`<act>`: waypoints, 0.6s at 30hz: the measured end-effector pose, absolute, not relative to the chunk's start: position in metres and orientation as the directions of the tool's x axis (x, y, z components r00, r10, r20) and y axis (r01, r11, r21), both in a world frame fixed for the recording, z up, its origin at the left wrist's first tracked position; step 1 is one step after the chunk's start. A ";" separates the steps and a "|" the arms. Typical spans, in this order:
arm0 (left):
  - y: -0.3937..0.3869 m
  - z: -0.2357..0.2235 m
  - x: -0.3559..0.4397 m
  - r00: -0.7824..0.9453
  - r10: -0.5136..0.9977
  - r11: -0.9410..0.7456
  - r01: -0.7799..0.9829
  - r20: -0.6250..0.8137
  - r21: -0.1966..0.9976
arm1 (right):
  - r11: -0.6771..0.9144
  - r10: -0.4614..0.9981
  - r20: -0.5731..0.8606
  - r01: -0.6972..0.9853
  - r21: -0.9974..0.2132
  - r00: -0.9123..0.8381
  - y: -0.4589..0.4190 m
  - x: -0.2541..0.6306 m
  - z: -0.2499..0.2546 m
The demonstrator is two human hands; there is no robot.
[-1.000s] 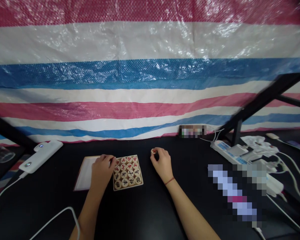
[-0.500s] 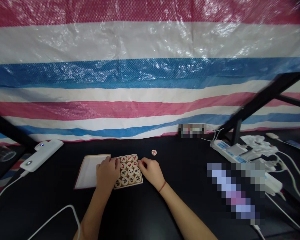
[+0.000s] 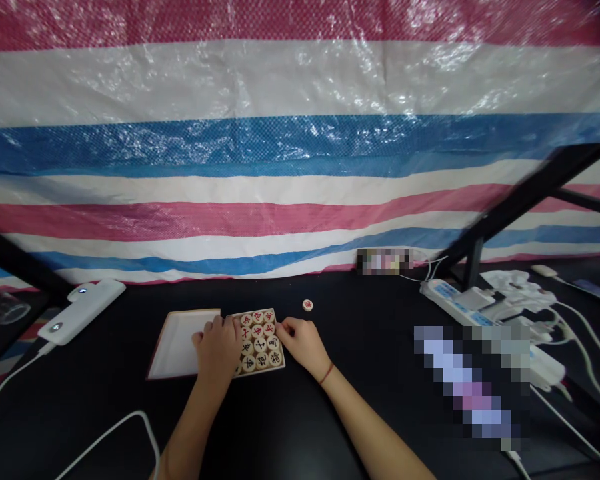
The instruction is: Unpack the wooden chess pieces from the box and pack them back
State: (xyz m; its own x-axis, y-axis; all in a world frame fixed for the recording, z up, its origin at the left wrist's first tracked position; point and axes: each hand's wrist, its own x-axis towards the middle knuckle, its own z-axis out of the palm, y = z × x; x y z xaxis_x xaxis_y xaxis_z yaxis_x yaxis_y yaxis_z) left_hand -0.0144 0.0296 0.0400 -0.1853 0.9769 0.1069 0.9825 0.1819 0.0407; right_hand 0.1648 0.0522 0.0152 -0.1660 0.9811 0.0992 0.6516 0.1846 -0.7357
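Lid [image 3: 177, 345] at the box's 9 o'clock: shallow, smooth white inside, sides slanting toward 1. My left hand [image 3: 219, 348] lies over the box's left edge, fingertips hidden, can't tell if gripping. Box [image 3: 260, 373] flat on black worktop [image 3: 265, 433]: squarish, no clear long axis, sides toward 12; pale round discs [image 3: 260, 344], red characters far, black near. Right hand [image 3: 303, 345] apart from left, curled at its 3 o'clock edge, grip unclear. Lone disc [image 3: 307, 305] at 2, red-marked.
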 end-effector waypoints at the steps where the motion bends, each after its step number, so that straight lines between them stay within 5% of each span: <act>1: 0.030 0.039 -0.014 -0.183 0.977 0.180 0.983 0.109 0.043 | 0.183 0.981 0.097 0.652 -0.735 -0.165 0.052 0.165 0.015; 13: 0.031 0.046 -0.022 -0.144 0.983 0.115 0.966 0.110 0.234 | 0.188 0.980 0.098 0.643 -0.743 -0.173 0.053 0.166 0.015; 18: 0.034 0.050 -0.027 -0.140 0.947 -0.042 0.840 0.290 0.541 | 0.323 0.946 0.293 0.492 -0.809 -0.139 0.046 0.162 0.021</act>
